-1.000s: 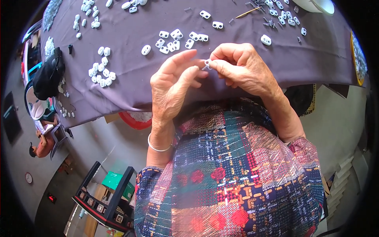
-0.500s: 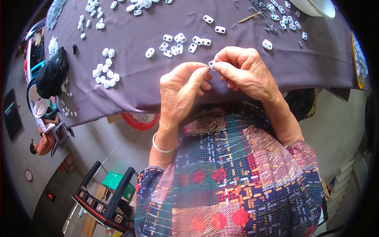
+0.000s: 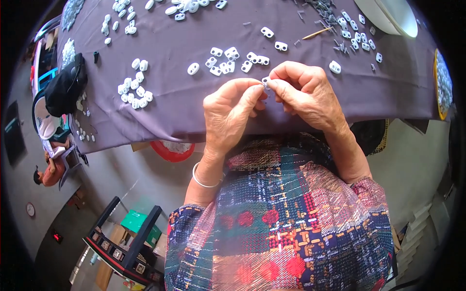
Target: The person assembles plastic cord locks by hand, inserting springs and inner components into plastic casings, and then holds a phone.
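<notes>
Over the near part of the table, my two hands meet fingertip to fingertip. My right hand (image 3: 310, 97) pinches a small white two-hole plastic cord lock piece (image 3: 265, 81) between thumb and forefinger. My left hand (image 3: 230, 109), a pale bangle on its wrist, is closed in a pinch right against that piece; whatever lies between its fingertips is too small to make out. Just beyond the hands lies a loose group of similar two-hole pieces (image 3: 232, 52). Small metal springs (image 3: 323, 10) are heaped at the far right, with a thin wooden stick (image 3: 316, 33) beside them.
White oval pieces (image 3: 141, 91) are grouped at the left, more at the far edge. A white bowl (image 3: 395, 19) stands far right, near a yellow-rimmed tray (image 3: 441, 82). A black cap (image 3: 65, 87) sits at the left edge. Below is a red basin (image 3: 172, 153); another person (image 3: 51, 172) sits left.
In the picture, the table and hands have shifted slightly right and down. Both hands keep their pinch at the white piece, with only slight finger movement.
</notes>
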`<act>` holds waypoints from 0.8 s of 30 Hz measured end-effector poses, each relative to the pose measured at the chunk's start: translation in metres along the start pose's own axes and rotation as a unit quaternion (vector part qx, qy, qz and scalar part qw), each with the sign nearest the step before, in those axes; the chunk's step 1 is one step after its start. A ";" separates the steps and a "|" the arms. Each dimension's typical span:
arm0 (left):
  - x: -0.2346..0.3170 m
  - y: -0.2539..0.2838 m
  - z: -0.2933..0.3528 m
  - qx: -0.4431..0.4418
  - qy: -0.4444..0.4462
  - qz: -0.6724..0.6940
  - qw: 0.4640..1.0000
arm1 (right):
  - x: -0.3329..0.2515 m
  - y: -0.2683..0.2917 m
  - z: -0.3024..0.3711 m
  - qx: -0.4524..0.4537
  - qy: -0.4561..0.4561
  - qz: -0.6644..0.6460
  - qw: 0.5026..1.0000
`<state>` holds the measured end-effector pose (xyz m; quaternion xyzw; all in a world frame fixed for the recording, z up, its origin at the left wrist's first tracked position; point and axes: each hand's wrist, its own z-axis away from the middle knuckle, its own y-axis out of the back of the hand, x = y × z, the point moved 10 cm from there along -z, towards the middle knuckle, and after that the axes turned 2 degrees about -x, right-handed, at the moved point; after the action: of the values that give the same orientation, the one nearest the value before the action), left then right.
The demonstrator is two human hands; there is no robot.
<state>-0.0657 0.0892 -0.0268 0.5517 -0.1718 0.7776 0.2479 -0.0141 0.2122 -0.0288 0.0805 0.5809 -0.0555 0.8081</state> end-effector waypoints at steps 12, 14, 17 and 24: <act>0.011 0.008 0.000 0.041 -0.127 -0.080 0.988 | 0.008 -0.013 -0.003 -0.014 -0.070 -0.085 0.994; 0.015 0.003 -0.001 0.042 -0.135 -0.072 0.987 | 0.010 -0.005 0.000 0.005 -0.081 -0.057 0.995; 0.016 0.001 -0.003 0.053 -0.155 -0.048 0.985 | 0.011 -0.002 0.002 0.009 -0.105 -0.081 0.991; 0.024 -0.005 -0.002 0.063 -0.183 -0.043 0.980 | 0.002 0.005 0.000 0.012 -0.086 -0.061 0.994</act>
<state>-0.0707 0.0990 -0.0046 0.7063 -0.1414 0.6610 0.2102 -0.0123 0.2174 -0.0307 0.0498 0.5125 -0.1183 0.8490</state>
